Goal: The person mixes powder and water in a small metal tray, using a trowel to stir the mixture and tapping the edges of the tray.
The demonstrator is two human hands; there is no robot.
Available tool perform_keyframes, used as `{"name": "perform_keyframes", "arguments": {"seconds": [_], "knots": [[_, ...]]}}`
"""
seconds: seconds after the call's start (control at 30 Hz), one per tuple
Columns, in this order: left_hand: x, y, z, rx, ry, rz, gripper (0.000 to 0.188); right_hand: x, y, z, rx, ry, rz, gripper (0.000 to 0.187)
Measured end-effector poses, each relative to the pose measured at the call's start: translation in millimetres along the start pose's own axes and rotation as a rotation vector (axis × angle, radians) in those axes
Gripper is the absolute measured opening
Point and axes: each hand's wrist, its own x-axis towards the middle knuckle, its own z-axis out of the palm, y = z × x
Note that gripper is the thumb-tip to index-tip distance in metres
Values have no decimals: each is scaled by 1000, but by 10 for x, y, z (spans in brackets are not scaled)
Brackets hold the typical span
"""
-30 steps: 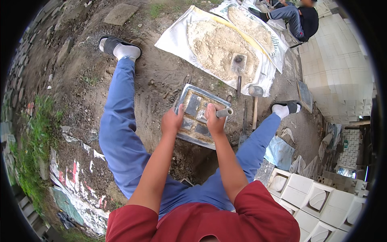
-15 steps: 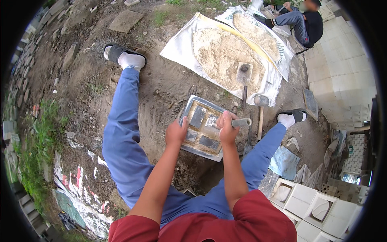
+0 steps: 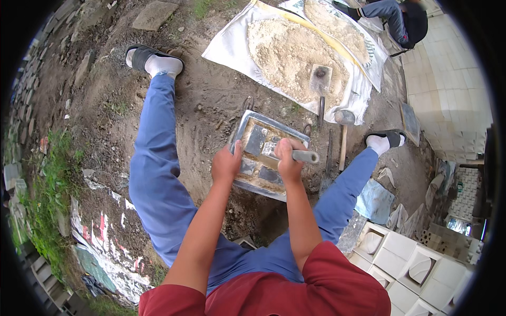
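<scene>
Between my legs sits a rectangular metal mould (image 3: 254, 185) with a grey rim. Several dark square plates (image 3: 256, 138) lie inside it, with pale sandy mix in the gaps around them. My left hand (image 3: 227, 164) grips the mould's left edge, thumb on top and fingers down the outer side. Over the right half of the mould, my right hand (image 3: 289, 159) is closed round the thick grey handle of a trowel-like tool (image 3: 306, 156). Its handle end points right. The flat metal end lies over the upper right plate, partly hidden by my fingers.
Ahead, white sacks (image 3: 226, 46) bear heaps of pale powder (image 3: 284, 50), with a square-headed tamper (image 3: 320, 79) on one. A mallet (image 3: 344, 131) lies right of the mould. Pale blocks (image 3: 392, 253) stand at lower right. Another person (image 3: 403, 26) sits at far right.
The tool in my right hand has shifted slightly left and up over the mould. My left hand keeps its hold on the edge. The whole view has tilted a little.
</scene>
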Motion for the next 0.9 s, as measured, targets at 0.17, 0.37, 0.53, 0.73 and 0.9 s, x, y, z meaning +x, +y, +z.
{"name": "perform_keyframes", "arguments": {"seconds": [0.17, 0.37, 0.53, 0.73, 0.9], "knots": [[-18, -80, -113, -12, -44, -64, 62, 86, -379, 108, 191, 40, 92, 44], [52, -38, 17, -2, 2, 0, 62, 4, -4, -268, -28, -11, 47, 43], [6, -37, -61, -34, -25, -14, 64, 173, -250, -241, 159, 5, 229, 45], [2, 17, -46, -42, -1, 1, 64, 11, -92, -475, 41, -6, 106, 45], [32, -124, -65, -10, -14, -19, 58, 55, -247, -305, -8, -26, 206, 44]]}}
